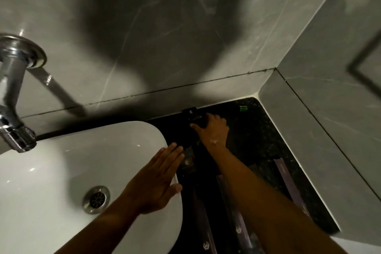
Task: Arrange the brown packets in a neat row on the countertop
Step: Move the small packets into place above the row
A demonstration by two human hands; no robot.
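On the dark speckled countertop [253, 140], my right hand [214, 130] reaches to the back wall and grips a dark packet [192, 116] with a small logo. My left hand [158, 179] lies flat, fingers together, over the basin's right rim, its fingertips touching another dark packet [188, 164]. Nearer me, long brown-purple packets lie lengthwise side by side: one [203, 225] by the basin, one [237, 222] partly under my right forearm, one [288, 181] close to the right wall.
A white basin [51, 171] with a metal drain [95, 199] fills the left. A chrome tap [14, 93] juts from the grey tiled wall. A small green object [243, 108] sits in the back corner. Grey tile walls close the counter behind and right.
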